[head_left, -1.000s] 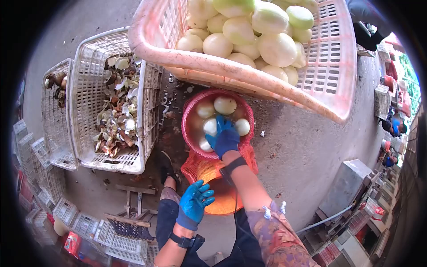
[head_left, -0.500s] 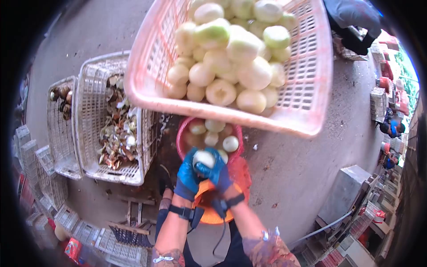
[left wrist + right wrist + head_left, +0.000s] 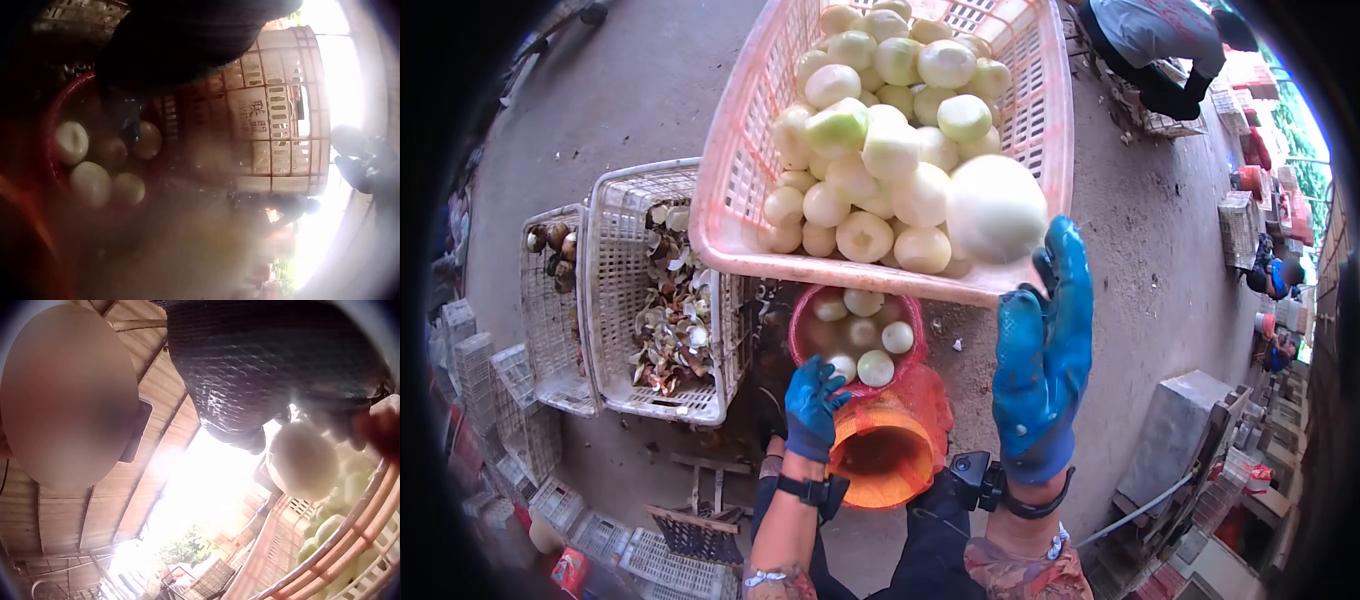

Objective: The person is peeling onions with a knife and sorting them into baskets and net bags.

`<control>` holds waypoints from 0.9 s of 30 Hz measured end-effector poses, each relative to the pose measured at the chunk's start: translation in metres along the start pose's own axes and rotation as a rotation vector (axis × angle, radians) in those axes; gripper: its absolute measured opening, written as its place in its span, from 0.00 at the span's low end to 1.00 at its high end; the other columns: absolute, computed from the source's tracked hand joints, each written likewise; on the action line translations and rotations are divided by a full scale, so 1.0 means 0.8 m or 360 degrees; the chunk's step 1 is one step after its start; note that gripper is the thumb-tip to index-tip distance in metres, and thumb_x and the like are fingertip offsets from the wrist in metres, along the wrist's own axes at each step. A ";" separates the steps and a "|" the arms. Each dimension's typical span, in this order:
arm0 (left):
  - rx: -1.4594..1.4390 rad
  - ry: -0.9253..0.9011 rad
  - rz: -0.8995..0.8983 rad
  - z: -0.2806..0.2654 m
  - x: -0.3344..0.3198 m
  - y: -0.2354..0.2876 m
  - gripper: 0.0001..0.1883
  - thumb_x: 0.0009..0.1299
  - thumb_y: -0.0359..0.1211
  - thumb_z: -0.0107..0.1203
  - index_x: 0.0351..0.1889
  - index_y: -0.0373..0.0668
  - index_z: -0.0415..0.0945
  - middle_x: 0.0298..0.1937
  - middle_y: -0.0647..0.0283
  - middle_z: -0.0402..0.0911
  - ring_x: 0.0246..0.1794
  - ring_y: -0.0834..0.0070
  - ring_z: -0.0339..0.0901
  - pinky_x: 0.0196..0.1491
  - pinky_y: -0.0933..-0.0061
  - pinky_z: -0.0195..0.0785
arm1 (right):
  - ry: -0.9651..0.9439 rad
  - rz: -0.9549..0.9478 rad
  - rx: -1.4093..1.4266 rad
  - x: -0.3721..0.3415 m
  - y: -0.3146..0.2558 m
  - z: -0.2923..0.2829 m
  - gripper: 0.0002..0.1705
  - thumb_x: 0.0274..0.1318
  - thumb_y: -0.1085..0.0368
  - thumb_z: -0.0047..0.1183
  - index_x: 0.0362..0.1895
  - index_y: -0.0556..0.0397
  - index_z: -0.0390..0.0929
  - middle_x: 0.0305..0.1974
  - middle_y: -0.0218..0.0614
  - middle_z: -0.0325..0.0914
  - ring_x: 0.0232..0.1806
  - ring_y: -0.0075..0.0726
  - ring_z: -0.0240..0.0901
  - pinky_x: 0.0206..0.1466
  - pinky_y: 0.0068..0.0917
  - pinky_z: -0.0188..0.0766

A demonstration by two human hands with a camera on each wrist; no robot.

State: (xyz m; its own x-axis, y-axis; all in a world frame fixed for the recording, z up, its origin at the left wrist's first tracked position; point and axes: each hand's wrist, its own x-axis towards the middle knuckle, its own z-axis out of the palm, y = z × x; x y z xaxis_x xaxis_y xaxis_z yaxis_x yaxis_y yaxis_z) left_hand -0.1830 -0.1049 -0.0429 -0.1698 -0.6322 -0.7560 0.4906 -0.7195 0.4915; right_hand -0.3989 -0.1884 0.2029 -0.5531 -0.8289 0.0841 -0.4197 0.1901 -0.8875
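My right hand, in a wet blue glove, is raised at the near right corner of the pink crate, fingers extended. A large peeled onion is just off its fingertips, over the crate; the right wrist view shows the onion beside the glove. Many peeled onions fill the crate. My left hand, also gloved, hangs with loosely bent fingers at the near-left rim of a red tub, where several onions lie in cloudy water. In the left wrist view its dark glove partly covers the tub.
An orange bucket with red netting stands on the near side of the tub. At left are a white crate of peelings and a narrower crate. A person bends at the upper right.
Both hands were together around an onion over the bucket; they have parted. My right hand has moved up and right to the crate. The head view has shifted, showing more of the crate.
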 end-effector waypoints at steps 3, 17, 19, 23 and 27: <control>0.0954 0.0166 0.0432 -0.002 0.077 -0.026 0.26 0.69 0.39 0.53 0.63 0.40 0.66 0.58 0.53 0.74 0.54 0.56 0.74 0.54 0.63 0.71 | -0.0039 -0.0370 -0.0090 -0.058 0.059 0.005 0.19 0.58 0.72 0.50 0.54 0.62 0.73 0.49 0.54 0.77 0.53 0.53 0.75 0.59 0.35 0.68; 0.2853 -0.0071 0.0910 0.016 0.152 -0.018 0.28 0.62 0.37 0.57 0.63 0.50 0.68 0.67 0.51 0.65 0.50 0.48 0.75 0.50 0.52 0.72 | -0.1579 0.0734 -0.1766 -0.193 0.343 0.203 0.41 0.51 0.48 0.57 0.69 0.35 0.56 0.63 0.44 0.64 0.58 0.50 0.68 0.48 0.59 0.68; 0.2375 0.0071 0.0950 -0.012 0.146 -0.033 0.25 0.64 0.37 0.56 0.61 0.45 0.70 0.62 0.53 0.71 0.50 0.54 0.76 0.51 0.55 0.72 | -0.1648 0.0806 -0.1757 -0.192 0.348 0.210 0.38 0.50 0.47 0.57 0.67 0.33 0.60 0.61 0.41 0.65 0.57 0.50 0.69 0.45 0.62 0.67; 0.0853 0.0394 0.0207 -0.052 0.110 -0.086 0.19 0.70 0.33 0.53 0.58 0.40 0.72 0.56 0.58 0.77 0.49 0.64 0.78 0.52 0.65 0.70 | -0.1145 0.0976 -0.1038 -0.195 0.336 0.168 0.34 0.50 0.50 0.60 0.61 0.39 0.66 0.52 0.41 0.73 0.52 0.49 0.74 0.51 0.46 0.72; 0.0001 0.0056 -0.0171 -0.019 0.048 -0.064 0.17 0.72 0.35 0.52 0.58 0.43 0.74 0.52 0.64 0.78 0.51 0.70 0.75 0.58 0.68 0.67 | -0.0644 0.0951 0.0306 -0.221 0.330 0.142 0.39 0.51 0.49 0.60 0.65 0.50 0.63 0.56 0.51 0.73 0.50 0.61 0.74 0.56 0.42 0.70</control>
State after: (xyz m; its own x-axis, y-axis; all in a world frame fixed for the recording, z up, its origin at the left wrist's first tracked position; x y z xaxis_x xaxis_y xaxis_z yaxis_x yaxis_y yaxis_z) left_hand -0.2013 -0.0881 -0.1037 -0.1911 -0.5410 -0.8190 0.4704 -0.7828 0.4073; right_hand -0.3298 -0.0519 -0.0976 -0.3241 -0.7491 -0.5778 0.0233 0.6042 -0.7965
